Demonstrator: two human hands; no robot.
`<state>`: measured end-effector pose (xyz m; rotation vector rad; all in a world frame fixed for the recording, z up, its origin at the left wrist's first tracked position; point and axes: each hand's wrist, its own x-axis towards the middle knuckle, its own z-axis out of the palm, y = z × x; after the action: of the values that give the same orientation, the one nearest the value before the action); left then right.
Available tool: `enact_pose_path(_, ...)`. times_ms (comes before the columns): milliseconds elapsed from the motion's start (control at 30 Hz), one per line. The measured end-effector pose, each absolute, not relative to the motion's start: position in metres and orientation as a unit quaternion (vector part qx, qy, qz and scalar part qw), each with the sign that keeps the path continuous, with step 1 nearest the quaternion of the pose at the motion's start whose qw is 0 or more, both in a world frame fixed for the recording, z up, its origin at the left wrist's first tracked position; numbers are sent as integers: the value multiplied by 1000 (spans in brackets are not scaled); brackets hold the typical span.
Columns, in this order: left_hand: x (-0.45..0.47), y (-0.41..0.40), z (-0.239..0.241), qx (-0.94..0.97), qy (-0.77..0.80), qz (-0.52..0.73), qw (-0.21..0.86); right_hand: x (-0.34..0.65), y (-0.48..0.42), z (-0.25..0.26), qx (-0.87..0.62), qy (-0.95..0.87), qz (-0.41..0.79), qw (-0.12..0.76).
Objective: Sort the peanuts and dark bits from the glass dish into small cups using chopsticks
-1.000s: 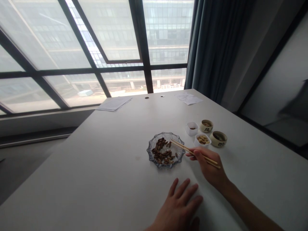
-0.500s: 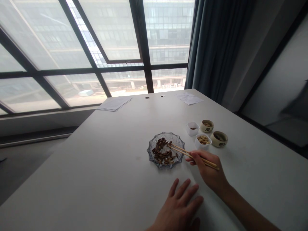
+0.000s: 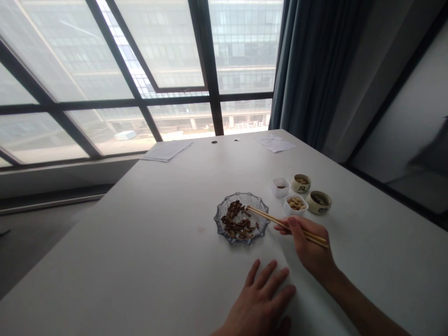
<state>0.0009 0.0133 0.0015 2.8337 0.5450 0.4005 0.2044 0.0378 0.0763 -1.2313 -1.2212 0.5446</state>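
My right hand (image 3: 308, 247) grips a pair of wooden chopsticks (image 3: 276, 221). Their tips reach over the right side of a scalloped glass dish (image 3: 221, 226) that holds several dark seeds (image 3: 238, 222). Whether a seed is pinched between the tips I cannot tell. My left hand (image 3: 261, 301) lies flat on the white table (image 3: 147, 252), fingers spread, just in front of the dish and holding nothing.
Right of the dish stand two white square cups, one with dark bits (image 3: 280, 187) and one with pale nuts (image 3: 296, 204), and two round beige cups (image 3: 301, 183) (image 3: 318, 202). Papers (image 3: 166, 150) (image 3: 275, 143) lie at the table's far edge by the window.
The chopstick tips dipped into the seeds half a second ago, then lifted slightly back to the dish's right side as my right hand drew back. My left hand stayed still.
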Motion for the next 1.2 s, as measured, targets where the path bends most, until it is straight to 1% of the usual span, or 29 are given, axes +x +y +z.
enact_pose_path(333,1,12,2,964,191,155,98,211,36,82,-578,-533,285,549)
enact_pose_path(633,2,13,2,966,193,136,103,208,41,73,-566,-504,235,608)
enact_pose_path(833,2,12,3,967,192,135,97,210,40,78,-569,-508,245,599)
enact_pose_path(967,1,12,2,967,192,133,99,212,41,79,-577,-516,269,573)
enact_pose_path(1133,2,12,-1,966,189,138,106,209,46,71,-556,-481,350,580)
enact_pose_path(1200,2,12,0,966,188,140,106,208,46,68,-543,-493,359,577)
